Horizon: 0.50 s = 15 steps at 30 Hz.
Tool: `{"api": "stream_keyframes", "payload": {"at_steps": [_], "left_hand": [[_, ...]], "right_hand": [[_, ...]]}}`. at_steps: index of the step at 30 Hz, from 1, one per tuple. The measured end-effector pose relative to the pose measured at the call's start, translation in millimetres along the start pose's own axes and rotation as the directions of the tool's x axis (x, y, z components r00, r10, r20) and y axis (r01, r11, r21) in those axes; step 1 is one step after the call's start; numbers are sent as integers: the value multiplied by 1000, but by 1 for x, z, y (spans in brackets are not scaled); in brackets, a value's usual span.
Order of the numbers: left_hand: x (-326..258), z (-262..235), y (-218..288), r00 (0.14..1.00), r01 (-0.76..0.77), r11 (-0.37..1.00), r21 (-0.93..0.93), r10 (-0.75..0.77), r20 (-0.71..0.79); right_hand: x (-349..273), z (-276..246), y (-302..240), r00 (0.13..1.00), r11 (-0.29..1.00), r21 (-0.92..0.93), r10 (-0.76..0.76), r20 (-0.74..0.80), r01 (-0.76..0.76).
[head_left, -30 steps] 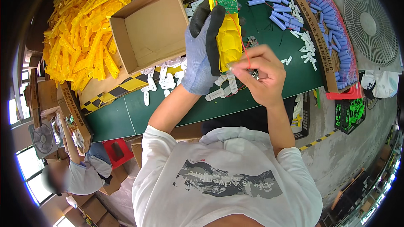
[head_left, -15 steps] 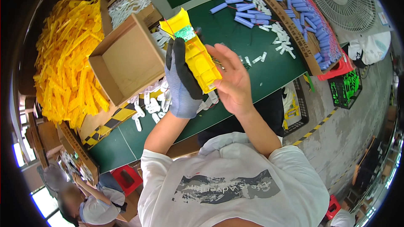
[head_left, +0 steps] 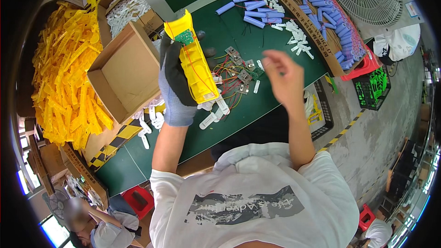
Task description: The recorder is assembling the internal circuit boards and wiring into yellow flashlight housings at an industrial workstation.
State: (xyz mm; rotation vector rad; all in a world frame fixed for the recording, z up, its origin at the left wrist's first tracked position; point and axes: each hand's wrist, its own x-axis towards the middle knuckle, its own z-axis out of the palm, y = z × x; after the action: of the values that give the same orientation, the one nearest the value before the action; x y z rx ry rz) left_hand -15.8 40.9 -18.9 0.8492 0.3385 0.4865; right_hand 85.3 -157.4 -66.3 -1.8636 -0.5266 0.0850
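So the left hand (head_left: 177, 92), in a blue-grey glove with black on the fingers, is clamped around a long yellow plastic shell (head_left: 197, 71). Thumb's on one side, and a couple of fingertips (head_left: 210, 52) poke out past the other. The shell is held up above the green table (head_left: 229, 30), tilted, with its open side showing. A little green circuit board (head_left: 185, 37) sits near its far end, and a thin red wire (head_left: 190, 62) runs down along it.

The right hand (head_left: 285, 78) is bare, over the table just inside the near edge and well apart from the shell. Its fingers are kinda curled but blurry, so I can't tell if the tips meet or pinch anything.

Between the hands there's a messy tangle of wired modules (head_left: 244, 77) in the middle of the table. A few white plastic pieces (head_left: 209, 120) lie closer to the near edge, below the shell. Purple cylindrical cells (head_left: 264, 11) are scattered toward the far edge, with small white strips (head_left: 297, 38) next to them. A long cardboard tray (head_left: 305, 24) full of more purple cells takes up the right end, reaching the near right corner.
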Motion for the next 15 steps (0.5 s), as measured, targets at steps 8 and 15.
{"api": "stream_keyframes", "payload": {"at_steps": [8, 15], "left_hand": [[-4, 25, 17, 986, -166, 938, 304, 154, 64], [-5, 20, 15, 996, -89, 942, 323, 81, 40]], "right_hand": [[21, -32, 35, 979, 946, -301, -65, 195, 123], [21, -9, 34, 946, 903, -380, -78, 314, 200]]}}
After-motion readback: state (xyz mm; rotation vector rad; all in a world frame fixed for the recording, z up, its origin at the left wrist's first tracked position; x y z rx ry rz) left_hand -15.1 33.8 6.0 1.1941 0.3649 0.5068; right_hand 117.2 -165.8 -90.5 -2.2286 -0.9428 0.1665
